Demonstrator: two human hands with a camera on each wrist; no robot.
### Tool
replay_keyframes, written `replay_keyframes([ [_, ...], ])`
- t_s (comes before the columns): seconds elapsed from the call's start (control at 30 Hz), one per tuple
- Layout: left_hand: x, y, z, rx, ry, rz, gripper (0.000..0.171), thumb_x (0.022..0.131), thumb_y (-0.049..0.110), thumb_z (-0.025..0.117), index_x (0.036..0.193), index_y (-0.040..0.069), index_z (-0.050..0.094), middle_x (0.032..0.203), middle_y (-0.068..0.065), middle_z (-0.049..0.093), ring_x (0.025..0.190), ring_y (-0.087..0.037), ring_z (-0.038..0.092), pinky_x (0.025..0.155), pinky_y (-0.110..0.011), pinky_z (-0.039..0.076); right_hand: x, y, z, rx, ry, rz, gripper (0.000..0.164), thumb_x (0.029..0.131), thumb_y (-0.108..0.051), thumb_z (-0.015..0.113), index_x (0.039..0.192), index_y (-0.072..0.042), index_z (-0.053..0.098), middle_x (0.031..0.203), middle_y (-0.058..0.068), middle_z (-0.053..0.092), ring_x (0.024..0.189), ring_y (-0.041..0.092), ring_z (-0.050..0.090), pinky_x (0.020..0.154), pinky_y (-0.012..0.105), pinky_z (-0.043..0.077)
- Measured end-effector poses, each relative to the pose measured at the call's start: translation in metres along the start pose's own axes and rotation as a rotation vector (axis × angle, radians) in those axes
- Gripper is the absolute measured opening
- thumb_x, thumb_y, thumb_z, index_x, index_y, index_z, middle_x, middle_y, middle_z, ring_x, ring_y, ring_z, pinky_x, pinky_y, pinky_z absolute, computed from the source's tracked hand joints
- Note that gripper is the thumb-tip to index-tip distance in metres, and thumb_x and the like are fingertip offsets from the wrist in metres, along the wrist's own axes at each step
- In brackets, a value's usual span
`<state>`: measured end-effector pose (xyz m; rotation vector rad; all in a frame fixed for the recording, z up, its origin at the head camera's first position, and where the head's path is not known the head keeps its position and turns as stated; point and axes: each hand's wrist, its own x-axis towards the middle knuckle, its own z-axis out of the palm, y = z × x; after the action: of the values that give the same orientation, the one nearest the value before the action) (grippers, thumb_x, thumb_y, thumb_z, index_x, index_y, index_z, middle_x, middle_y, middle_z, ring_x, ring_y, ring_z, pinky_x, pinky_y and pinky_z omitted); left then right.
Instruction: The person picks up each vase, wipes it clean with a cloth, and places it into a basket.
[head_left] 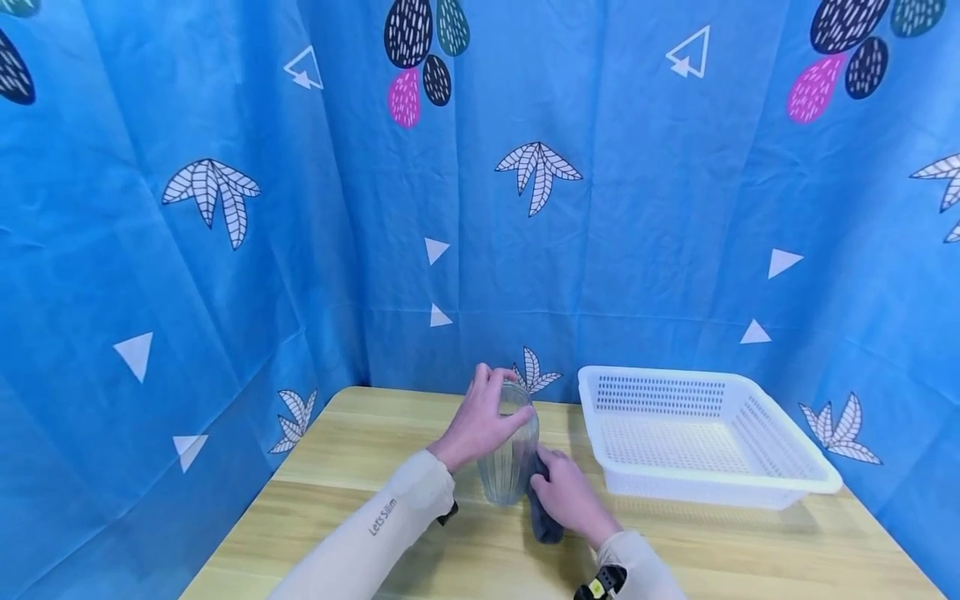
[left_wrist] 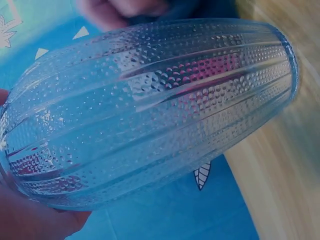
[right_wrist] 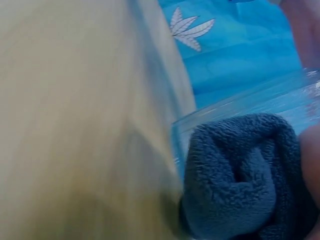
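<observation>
A clear glass vase (head_left: 502,473), ribbed and dimpled, is held near the middle of the table, its narrower base downward. My left hand (head_left: 480,422) grips it around the top rim. In the left wrist view the vase (left_wrist: 150,115) fills most of the picture. My right hand (head_left: 570,493) holds a folded dark grey cloth (head_left: 546,527) against the vase's right side. The right wrist view shows the thick, fluffy folds of the cloth (right_wrist: 230,185) close up, with the base end of the vase behind it. Whether the base touches the table cannot be told.
A white perforated plastic basket (head_left: 712,482) stands on the table to the right of my hands. The wooden table (head_left: 352,450) is bordered at the back and sides by a blue patterned curtain (head_left: 480,275).
</observation>
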<state>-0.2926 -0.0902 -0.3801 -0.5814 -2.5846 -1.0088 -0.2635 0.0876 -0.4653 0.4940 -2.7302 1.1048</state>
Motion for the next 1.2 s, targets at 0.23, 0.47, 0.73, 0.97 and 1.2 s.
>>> replay_keyframes([
  [0.23,-0.002,0.0,-0.004,0.054,-0.037,-0.042,0.063,0.09,0.059,0.063,0.137,0.019,0.051,0.123,0.002,0.046,0.107,-0.02,0.05,0.092,-0.04,0.045,0.0,-0.001,-0.012,0.058,0.016,0.001,0.053,0.09,-0.005,0.062,0.143,0.001,0.054,0.131,0.025,0.062,0.112,0.033,0.062,0.091,0.05,0.051],
  [0.47,-0.005,0.007,-0.008,0.006,-0.045,-0.027,0.059,0.093,0.054,0.065,0.137,0.017,0.053,0.13,-0.002,0.051,0.115,-0.023,0.055,0.099,-0.045,0.046,0.006,-0.021,-0.042,0.073,0.169,-0.037,0.059,0.092,-0.007,0.062,0.149,-0.013,0.05,0.133,0.016,0.061,0.103,0.027,0.062,0.087,0.045,0.051],
  [0.73,-0.008,0.007,-0.001,-0.1,-0.052,-0.008,0.048,0.097,0.038,0.063,0.136,0.012,0.056,0.128,-0.006,0.051,0.12,-0.028,0.053,0.1,-0.047,0.045,0.006,-0.042,-0.057,0.007,0.158,-0.077,0.06,0.094,-0.009,0.059,0.152,-0.012,0.046,0.143,0.017,0.053,0.113,0.032,0.06,0.09,0.049,0.051],
  [0.97,-0.005,0.006,0.001,-0.05,-0.004,0.034,0.051,0.092,0.034,0.064,0.136,0.011,0.054,0.124,-0.004,0.051,0.114,-0.023,0.051,0.095,-0.043,0.046,0.008,-0.025,-0.034,-0.044,0.06,-0.018,0.057,0.096,-0.011,0.059,0.151,-0.005,0.044,0.138,0.024,0.055,0.115,0.034,0.061,0.092,0.05,0.051],
  [1.2,-0.003,0.002,0.001,-0.093,-0.005,0.024,0.057,0.093,0.053,0.065,0.134,0.015,0.053,0.128,0.001,0.051,0.118,-0.018,0.051,0.1,-0.042,0.045,0.004,0.002,-0.007,-0.067,-0.059,-0.041,0.052,0.092,-0.009,0.061,0.143,0.001,0.054,0.125,0.023,0.064,0.114,0.034,0.062,0.096,0.052,0.049],
])
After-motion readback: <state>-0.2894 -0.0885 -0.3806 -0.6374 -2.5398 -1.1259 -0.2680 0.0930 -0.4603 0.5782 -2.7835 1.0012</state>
